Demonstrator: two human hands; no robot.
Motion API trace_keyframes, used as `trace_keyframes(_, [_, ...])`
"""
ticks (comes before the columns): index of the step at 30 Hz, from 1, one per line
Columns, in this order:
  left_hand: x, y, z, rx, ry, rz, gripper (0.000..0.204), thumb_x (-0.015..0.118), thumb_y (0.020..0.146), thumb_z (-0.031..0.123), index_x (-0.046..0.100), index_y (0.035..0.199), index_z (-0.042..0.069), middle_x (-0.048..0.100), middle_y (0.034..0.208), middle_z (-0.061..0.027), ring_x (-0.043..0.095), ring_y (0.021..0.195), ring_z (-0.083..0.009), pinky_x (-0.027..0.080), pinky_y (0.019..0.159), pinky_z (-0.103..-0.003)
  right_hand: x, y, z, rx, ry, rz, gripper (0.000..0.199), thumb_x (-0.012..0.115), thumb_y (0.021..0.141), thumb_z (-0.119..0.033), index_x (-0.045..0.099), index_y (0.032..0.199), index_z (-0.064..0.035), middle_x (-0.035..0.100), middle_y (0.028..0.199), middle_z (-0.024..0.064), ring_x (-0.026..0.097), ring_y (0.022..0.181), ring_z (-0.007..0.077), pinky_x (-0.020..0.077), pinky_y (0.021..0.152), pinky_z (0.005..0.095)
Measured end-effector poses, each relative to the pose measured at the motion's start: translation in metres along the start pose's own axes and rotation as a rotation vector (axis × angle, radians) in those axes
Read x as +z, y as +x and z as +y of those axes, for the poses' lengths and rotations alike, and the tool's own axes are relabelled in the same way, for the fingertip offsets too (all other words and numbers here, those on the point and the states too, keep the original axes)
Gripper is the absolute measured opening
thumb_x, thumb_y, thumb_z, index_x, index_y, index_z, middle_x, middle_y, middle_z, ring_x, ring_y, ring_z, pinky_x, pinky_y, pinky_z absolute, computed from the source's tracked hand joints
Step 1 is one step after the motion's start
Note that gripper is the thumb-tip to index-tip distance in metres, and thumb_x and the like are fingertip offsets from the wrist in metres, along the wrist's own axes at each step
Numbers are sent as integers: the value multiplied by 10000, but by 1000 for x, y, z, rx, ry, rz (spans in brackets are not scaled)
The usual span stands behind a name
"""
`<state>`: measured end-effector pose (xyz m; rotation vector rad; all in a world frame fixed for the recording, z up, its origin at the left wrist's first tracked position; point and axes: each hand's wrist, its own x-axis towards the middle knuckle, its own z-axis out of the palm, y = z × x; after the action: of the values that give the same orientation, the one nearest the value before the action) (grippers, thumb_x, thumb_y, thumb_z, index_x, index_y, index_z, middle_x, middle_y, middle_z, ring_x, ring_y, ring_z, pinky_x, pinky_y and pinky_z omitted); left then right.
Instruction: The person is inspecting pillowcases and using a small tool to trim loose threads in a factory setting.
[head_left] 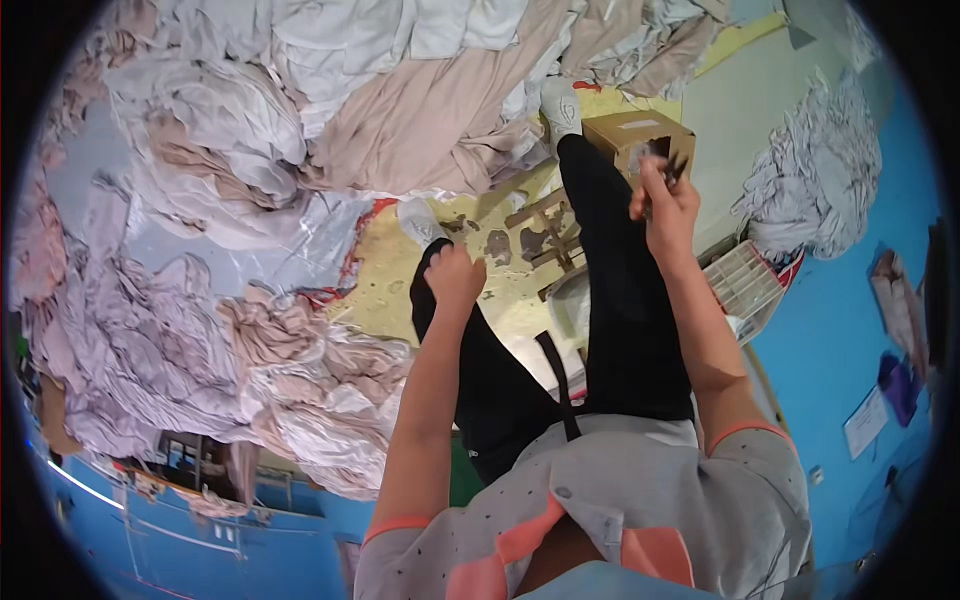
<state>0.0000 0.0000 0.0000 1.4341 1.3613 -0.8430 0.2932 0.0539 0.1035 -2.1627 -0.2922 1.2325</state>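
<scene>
My right hand (670, 212) is raised above my right leg, closed around small dark thread snips (677, 168) whose pointed blades stick out past the fingers. Over my left knee is my left hand (455, 275), its fingers curled in; the inside of that hand is hidden, so what it holds, if anything, does not show. A large heap of white and beige cloth (430, 110) lies ahead of my feet. Closer on the left, pinkish-white cloth (320, 390) is piled beside my left forearm.
An opened cardboard box (640, 128) stands by my right foot. A pale plastic basket (745, 288) sits right of my right forearm, below a bundle of grey-white cloth (815, 170). Wooden pieces (548, 235) lie between my legs on the worn yellow surface (385, 285).
</scene>
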Motion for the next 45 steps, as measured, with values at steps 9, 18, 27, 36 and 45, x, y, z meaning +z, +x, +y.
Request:
trace_keyframes(9, [185,246,35,-568,-1187,284,888,724,700,514,441,1307,-70,511,1288,-278,522,1185,-370,427,985,-414,82,61,-17,-348,-441,-547,189,592,924,-161,660,934,14,557,702,-24,462,662,42,401,599,215])
trace_keyframes(18, [152,340,-39,-716,-2085,1209,900,816,642,358,388,1353,8,497,1308,-159,499,1177,-272,412,973,-363,106,58,-4,-348,-308,-841,163,581,936,-174,630,947,-19,453,592,-75,333,453,-2,234,424,188])
trace_keyframes(27, [57,291,-156,-67,-1436,112,511,712,690,342,589,1081,38,623,1037,-168,596,939,-343,490,817,-417,117,39,4,-121,112,-725,219,559,963,-242,563,947,-24,311,519,-67,259,380,33,209,356,227])
trace_keyframes(36, [-59,244,-364,-1244,-883,1156,785,723,698,296,407,1363,26,572,1194,-195,594,1055,-344,490,877,-411,125,59,10,-179,94,-609,173,495,993,-222,528,973,-54,241,494,-69,198,364,28,164,314,216])
trace_keyframes(45, [-80,189,-335,500,-2262,1352,461,621,847,222,545,1243,-1,630,1151,-136,636,989,-267,507,866,-388,112,53,6,-147,128,-653,188,495,994,-237,531,980,-53,226,500,-73,177,367,31,148,318,217])
